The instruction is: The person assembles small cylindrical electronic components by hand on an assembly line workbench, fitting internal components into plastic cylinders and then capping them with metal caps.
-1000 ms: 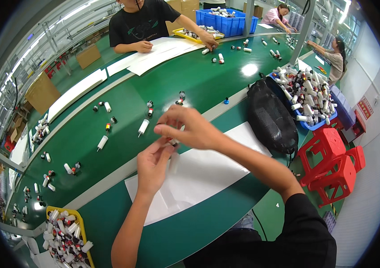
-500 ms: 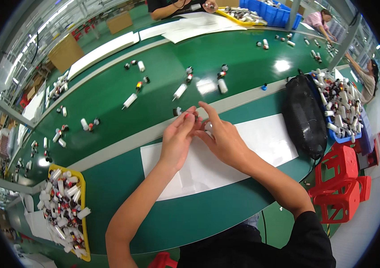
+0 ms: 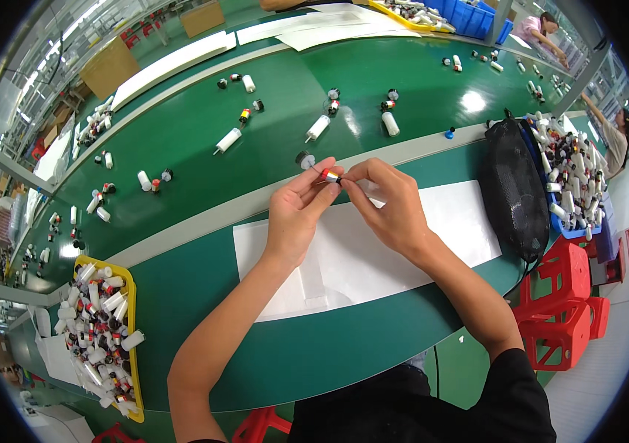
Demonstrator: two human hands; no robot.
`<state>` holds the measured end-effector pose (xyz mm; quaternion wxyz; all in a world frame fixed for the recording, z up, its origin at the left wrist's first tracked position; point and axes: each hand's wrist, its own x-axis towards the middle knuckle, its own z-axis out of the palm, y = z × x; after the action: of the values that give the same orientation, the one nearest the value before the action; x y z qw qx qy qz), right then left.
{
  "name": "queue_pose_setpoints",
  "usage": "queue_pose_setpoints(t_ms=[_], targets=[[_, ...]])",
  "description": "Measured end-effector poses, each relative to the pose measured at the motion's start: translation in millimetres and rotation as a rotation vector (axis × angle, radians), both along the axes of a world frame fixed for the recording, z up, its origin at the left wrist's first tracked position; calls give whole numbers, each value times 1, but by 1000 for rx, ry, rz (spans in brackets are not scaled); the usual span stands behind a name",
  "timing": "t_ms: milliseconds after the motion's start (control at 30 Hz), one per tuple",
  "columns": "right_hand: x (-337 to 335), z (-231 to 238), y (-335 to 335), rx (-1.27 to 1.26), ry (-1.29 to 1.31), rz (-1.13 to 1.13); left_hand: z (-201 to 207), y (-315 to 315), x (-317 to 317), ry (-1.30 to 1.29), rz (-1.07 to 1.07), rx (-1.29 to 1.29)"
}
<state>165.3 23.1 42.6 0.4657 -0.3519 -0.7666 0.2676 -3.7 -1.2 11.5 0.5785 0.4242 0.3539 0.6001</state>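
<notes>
A small red, yellow and black cylindrical part (image 3: pixel 331 176) is between my two hands above the near edge of the green belt. Its red end lies at the fingertips of my left hand (image 3: pixel 290 221), which is closed round it. The thumb and forefinger of my right hand (image 3: pixel 393 210) pinch its black end. Just beyond my left fingers is a round black cap with a pale inner piece (image 3: pixel 305 159); a thin line appears to join it to the part. Beneath my hands lies a white sheet (image 3: pixel 447 221).
Loose white cylinders (image 3: pixel 318 128) and small caps lie in groups on the green belt (image 3: pixel 181 133). At my left stands a yellow tray (image 3: pixel 134 325) heaped with parts. To the right are a black mesh bag (image 3: pixel 512 192), a filled blue bin (image 3: pixel 579 232) and red stools (image 3: pixel 562 332). Other people work farther off.
My right fingers have closed in to pinch the part's black end. The part has turned so its red and yellow bands show. The view has shifted slightly.
</notes>
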Motion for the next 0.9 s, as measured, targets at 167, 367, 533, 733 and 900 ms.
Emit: queue_pose_setpoints(t_ms=[167,367,533,733,900], targets=[[3,-4,2,118,-18,16,6,0,4,60,-12,19],[7,-4,-2,150,-55,15,6,-3,9,43,13,1],[8,0,-1,113,-51,30,7,-3,8,32,35,15],[7,35,-24,469,-157,-72,11,-4,-4,96,130,7],[14,26,-80,68,-612,450,9,-14,4,123,130,54]])
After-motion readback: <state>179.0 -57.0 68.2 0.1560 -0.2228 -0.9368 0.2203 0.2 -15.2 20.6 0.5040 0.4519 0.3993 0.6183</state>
